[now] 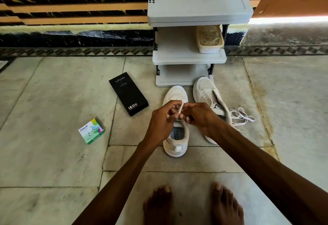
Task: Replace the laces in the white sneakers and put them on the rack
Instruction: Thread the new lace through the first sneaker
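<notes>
On the floor (53, 100), close to the front edge of the rack (189, 60), we work on 2 white sneakers. Our left hand (164, 116) and right hand (199, 116) meet above the near sneaker (175, 143). Both pinch 1 pale lace (180, 108) with curled fingers. We think we hold it tight and low so the lace can go through the holes and not slip back out. This shoe stands flat, with its toe to the rack and its heel to our bare feet (158, 205), so it does not roll when we pull.

The second sneaker (204, 88) lies just to the right, toe by the rack's bottom right corner. It is tipped on its side, its tongue hangs out, and we see no lace in its holes. A loose lace (241, 115) sits in a heap beside it, near enough to grab. A tub (210, 47) of what look like more laces stands at the right end of the middle shelf. A black box (128, 93) and a small green box (91, 130) lie off to the left, well apart from the shoes.

We guess the job is half done at most: 1 shoe is in hand, 1 waits, and no shoe is on the rack yet.
</notes>
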The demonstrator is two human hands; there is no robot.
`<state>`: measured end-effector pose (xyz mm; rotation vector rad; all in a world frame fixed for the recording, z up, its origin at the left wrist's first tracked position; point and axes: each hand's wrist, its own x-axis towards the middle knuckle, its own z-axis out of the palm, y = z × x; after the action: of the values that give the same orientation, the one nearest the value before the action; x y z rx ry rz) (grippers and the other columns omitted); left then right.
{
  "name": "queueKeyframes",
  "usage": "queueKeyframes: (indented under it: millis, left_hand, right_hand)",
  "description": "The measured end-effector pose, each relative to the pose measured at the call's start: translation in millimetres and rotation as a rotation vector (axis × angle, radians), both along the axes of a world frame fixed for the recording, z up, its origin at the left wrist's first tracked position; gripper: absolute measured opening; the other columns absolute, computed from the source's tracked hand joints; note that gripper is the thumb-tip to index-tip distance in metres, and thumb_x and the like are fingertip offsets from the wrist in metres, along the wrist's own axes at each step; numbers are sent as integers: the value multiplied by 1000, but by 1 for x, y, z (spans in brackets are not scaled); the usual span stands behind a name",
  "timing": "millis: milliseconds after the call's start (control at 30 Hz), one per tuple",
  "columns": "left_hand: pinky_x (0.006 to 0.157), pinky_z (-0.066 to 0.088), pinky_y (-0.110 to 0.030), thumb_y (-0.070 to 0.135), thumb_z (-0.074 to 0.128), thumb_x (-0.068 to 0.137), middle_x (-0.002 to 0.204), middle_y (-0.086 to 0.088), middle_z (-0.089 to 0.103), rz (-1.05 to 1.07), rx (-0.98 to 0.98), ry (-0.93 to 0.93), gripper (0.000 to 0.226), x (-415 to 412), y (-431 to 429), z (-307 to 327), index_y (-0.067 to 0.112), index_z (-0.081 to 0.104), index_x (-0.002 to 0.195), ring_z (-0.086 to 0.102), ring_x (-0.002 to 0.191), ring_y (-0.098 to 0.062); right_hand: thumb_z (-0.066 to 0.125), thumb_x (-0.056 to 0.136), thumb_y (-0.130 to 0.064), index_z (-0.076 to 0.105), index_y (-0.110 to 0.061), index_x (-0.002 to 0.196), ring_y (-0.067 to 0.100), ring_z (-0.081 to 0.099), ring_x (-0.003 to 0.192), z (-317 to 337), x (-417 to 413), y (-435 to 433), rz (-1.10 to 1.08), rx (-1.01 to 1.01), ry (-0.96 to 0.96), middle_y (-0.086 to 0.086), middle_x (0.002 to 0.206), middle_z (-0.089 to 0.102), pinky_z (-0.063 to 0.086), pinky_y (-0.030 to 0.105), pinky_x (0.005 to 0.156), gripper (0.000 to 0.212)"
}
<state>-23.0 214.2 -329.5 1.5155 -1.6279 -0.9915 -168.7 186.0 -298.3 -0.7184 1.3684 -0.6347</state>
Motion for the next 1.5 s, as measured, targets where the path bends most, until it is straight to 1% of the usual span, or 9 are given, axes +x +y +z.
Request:
queueKeyframes:
  millis: [200, 300, 433, 600, 700, 933, 1067, 1267, 1500]
  left_hand:
    - [78, 39, 1, 10, 62, 94, 96, 5, 65, -111, -60, -151, 38, 5, 2, -1, 23, 58, 129, 58, 88, -6]
    - [78, 37, 4, 9, 65, 91, 97, 3, 67, -139, -61, -173, 42, 8, -1, 1, 22, 58, 131, 58, 88, -5]
    - [76, 40, 2, 10, 70, 87, 88, 8, 65, -118, 5, -139, 44, 13, -7, 2, 28, 62, 126, 61, 81, -2]
    - [77, 45, -5, 7, 69, 86, 97, 5, 69, -155, 51, -150, 45, 13, -12, 3, 34, 59, 121, 62, 89, 2]
    - [72, 44, -3, 2, 68, 86, 88, 11, 64, -187, 52, -173, 45, 11, -11, 9, 31, 58, 119, 60, 84, 6]
    - [80, 56, -44, -4, 59, 86, 101, 6, 64, -295, 75, -333, 62, 8, -13, 17, 47, 44, 117, 63, 92, -18]
    - [75, 55, -38, -9, 57, 85, 85, 8, 54, -326, 85, -353, 65, 10, -16, 20, 37, 41, 129, 59, 80, -16]
    - [71, 48, -21, 1, 62, 89, 88, 4, 60, -283, 161, -294, 74, 12, -19, 24, 33, 24, 143, 62, 82, -9]
    - [89, 56, -43, 0, 62, 89, 119, -13, 62, -249, 163, -288, 85, 4, -16, 19, 42, 14, 146, 65, 103, -25]
  right_hand:
    - [51, 93, 8, 69, -2, 82, 16, 65, 63, 5, -1, 0, -151, 148, -212, 14, 75, 69, 52, 15, 51, 23]
    - [52, 92, 11, 63, -2, 90, 16, 67, 64, 3, -2, 1, -195, 175, -272, 14, 75, 70, 54, 17, 52, 17]
    - [52, 90, 15, 48, -8, 107, 19, 69, 67, 1, -4, 4, -198, 110, -333, 15, 79, 68, 57, 21, 58, 29]
    - [60, 90, 6, 48, -10, 111, 16, 68, 71, -4, -7, 5, -123, 37, -363, 8, 76, 70, 56, 21, 64, 29]
    - [64, 90, 0, 46, -11, 109, 13, 66, 66, -7, -9, 4, -100, 10, -330, 6, 71, 69, 54, 21, 61, 29]
    - [80, 74, 2, 40, -9, 107, 14, 64, 56, -5, -15, 0, 81, -262, 27, 14, 77, 63, 52, 23, 55, 53]
    - [88, 64, -3, 42, -17, 98, 19, 64, 62, -5, -16, 0, 228, -483, 288, 9, 73, 67, 57, 33, 62, 59]
    - [80, 71, -8, 45, -18, 99, 17, 64, 60, -6, -8, 7, 468, -875, 537, -1, 68, 67, 55, 40, 62, 46]
    - [78, 70, -7, 54, -14, 87, 22, 61, 62, -14, 4, 20, 447, -1145, 848, 2, 74, 67, 49, 32, 55, 31]
